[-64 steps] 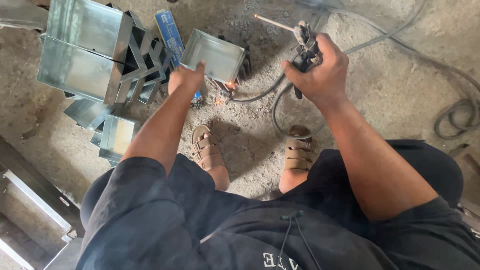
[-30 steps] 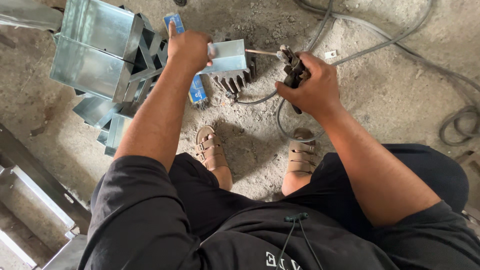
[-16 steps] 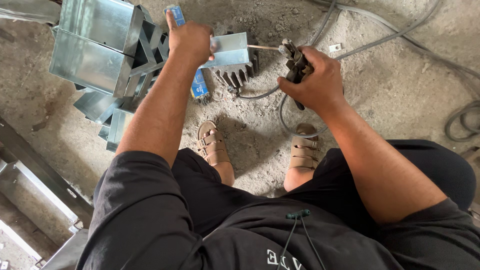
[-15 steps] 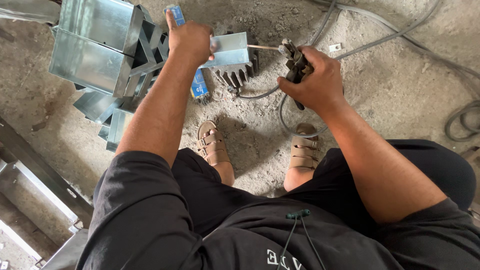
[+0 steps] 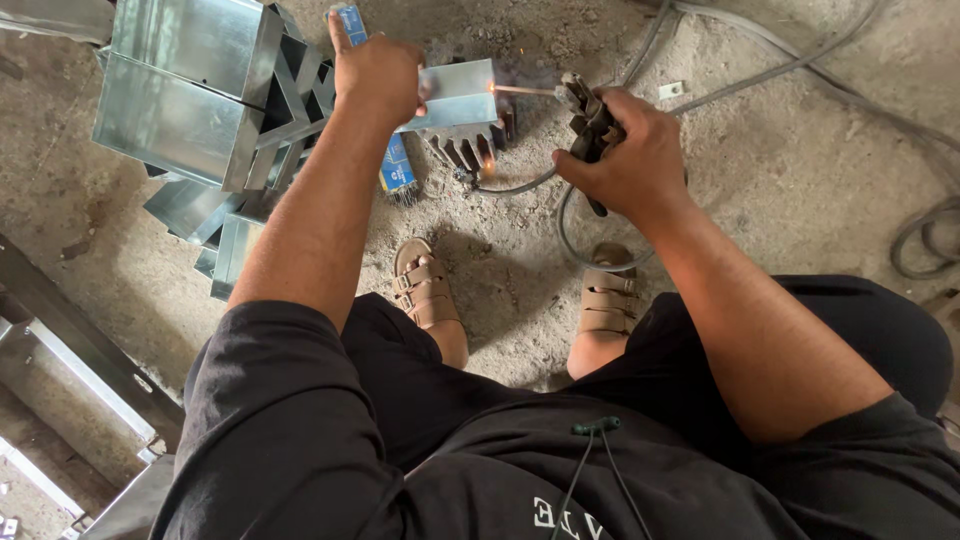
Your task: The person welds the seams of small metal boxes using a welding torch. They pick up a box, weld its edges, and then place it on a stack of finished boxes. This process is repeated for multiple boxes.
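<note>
Right hand (image 5: 630, 160): closed around the dark handle of an electrode holder (image 5: 592, 125), fingers wrapped fully, knuckles toward the camera. A thin welding rod (image 5: 525, 90) runs left from the holder's head. Its tip touches the right edge of a small galvanised steel piece (image 5: 458, 92), where an orange glow and a little haze show.

Left hand (image 5: 377, 72): closed on the left end of the same steel piece, thumb and fingers clamped on its edge, index finger pointing to the far side. The piece is held low over the concrete floor (image 5: 800, 180), at the far centre of the scene, between the two hands.

Beneath and just near of the piece lies a row of short dark metal bars (image 5: 470, 150). A blue packet (image 5: 397, 165) lies on the floor just left of those bars, partly hidden by the left forearm.

At the far left, a stack of galvanised rectangular tube sections (image 5: 190, 110) stands close to the left hand; whether it touches the hand cannot be told.

A grey cable (image 5: 570, 225) loops from the holder down toward the right sandal (image 5: 608, 300). The left sandal (image 5: 425, 285) rests on the floor near the centre. More cables (image 5: 925, 235) lie coiled at the right edge. Steel channel sections (image 5: 70, 350) lie at the near left.
</note>
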